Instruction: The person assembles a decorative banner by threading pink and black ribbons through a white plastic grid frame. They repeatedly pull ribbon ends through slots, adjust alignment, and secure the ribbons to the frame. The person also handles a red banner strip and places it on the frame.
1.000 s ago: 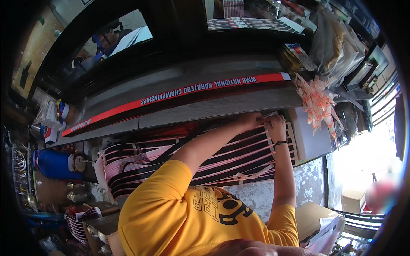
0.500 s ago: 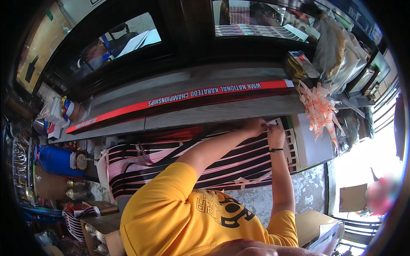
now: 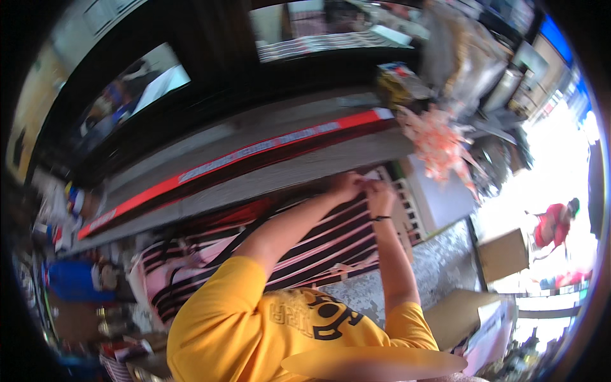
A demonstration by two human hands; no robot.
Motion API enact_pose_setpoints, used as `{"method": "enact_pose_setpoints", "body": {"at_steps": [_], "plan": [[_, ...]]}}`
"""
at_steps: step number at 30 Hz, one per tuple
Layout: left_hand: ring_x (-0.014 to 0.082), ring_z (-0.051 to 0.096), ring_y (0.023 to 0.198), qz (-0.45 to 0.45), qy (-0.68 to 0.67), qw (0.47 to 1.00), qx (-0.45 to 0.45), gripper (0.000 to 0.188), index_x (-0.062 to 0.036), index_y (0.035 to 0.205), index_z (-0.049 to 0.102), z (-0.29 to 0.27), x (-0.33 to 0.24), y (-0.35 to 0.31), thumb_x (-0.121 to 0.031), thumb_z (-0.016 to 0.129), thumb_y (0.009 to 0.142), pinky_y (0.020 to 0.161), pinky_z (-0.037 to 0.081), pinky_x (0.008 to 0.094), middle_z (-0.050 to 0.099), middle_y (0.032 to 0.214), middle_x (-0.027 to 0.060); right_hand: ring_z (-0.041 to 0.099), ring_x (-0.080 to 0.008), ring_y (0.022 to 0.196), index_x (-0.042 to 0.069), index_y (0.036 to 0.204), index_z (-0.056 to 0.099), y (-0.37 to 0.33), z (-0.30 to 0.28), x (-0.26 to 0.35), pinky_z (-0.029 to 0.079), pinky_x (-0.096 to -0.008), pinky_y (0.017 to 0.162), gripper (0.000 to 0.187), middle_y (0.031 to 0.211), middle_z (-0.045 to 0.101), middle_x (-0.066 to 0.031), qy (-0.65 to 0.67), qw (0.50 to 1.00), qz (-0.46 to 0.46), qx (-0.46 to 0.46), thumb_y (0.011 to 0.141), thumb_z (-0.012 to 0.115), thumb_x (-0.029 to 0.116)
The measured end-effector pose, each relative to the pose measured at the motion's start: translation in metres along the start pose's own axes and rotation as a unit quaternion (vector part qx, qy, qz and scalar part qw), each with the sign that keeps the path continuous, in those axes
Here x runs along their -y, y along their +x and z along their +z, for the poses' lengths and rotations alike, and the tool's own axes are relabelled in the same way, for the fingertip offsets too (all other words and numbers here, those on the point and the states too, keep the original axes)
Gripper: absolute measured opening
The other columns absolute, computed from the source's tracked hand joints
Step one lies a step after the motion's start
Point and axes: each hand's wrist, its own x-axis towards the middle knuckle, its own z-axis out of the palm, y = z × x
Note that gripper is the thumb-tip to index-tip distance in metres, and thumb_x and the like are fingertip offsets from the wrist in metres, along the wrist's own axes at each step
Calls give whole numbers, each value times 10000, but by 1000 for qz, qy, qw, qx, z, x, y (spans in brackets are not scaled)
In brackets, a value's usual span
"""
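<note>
My left hand (image 3: 347, 186) and my right hand (image 3: 382, 198) meet fingertip to fingertip at the far right end of a sheet of black, pink and white stripes (image 3: 321, 239). The fingers of both look pinched together. What lies between them is too small and blurred to name. A dark band circles my right wrist. Under and beside the right hand lies a strip with black and white blocks (image 3: 412, 210), and next to it a plain white sheet (image 3: 436, 191). The striped sheet stretches leftward beneath my left forearm, which hides part of it.
Beyond the hands runs a grey shelf (image 3: 305, 162) carrying a long red lettered ribbon (image 3: 254, 153). A pink-white ribbon bow (image 3: 436, 141) hangs at its right end. A blue container (image 3: 79, 280) stands left; cardboard boxes (image 3: 503, 254) stand right. A person in red (image 3: 552, 226) is outside.
The whole view has swung, so the shelf and hands sit further left and tilt more. My hands remain together at the striped sheet's end. The person in red shows more fully.
</note>
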Motion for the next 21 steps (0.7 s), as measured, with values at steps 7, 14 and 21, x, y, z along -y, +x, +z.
{"method": "enact_pose_setpoints", "body": {"at_steps": [7, 14, 21], "plan": [[335, 610, 945, 35, -9, 999, 23, 336, -109, 1005, 713, 13, 20, 11, -405, 644, 862, 804, 492, 419, 636, 940, 136, 621, -370, 781, 63, 778, 638, -4, 13, -7, 511, -475, 700, 125, 803, 642, -165, -67, 997, -25, -28, 801, 549, 148], [298, 609, 923, 97, -95, 991, 3, 210, -11, 943, 689, 20, 36, 13, -204, 652, 869, 825, 478, 375, 632, 945, 149, 618, -353, 837, 61, 785, 652, -2, 11, -5, 505, -451, 768, 67, 840, 642, -141, 8, 998, -3, -67, 785, 606, 110], [286, 592, 968, 63, -107, 991, 59, 187, 6, 935, 666, 20, 42, 15, -170, 636, 879, 872, 456, 378, 634, 989, 148, 605, -383, 858, 44, 767, 626, -6, 10, 2, 488, -468, 778, 44, 837, 627, -169, 44, 995, 27, -86, 765, 591, 71]]}}
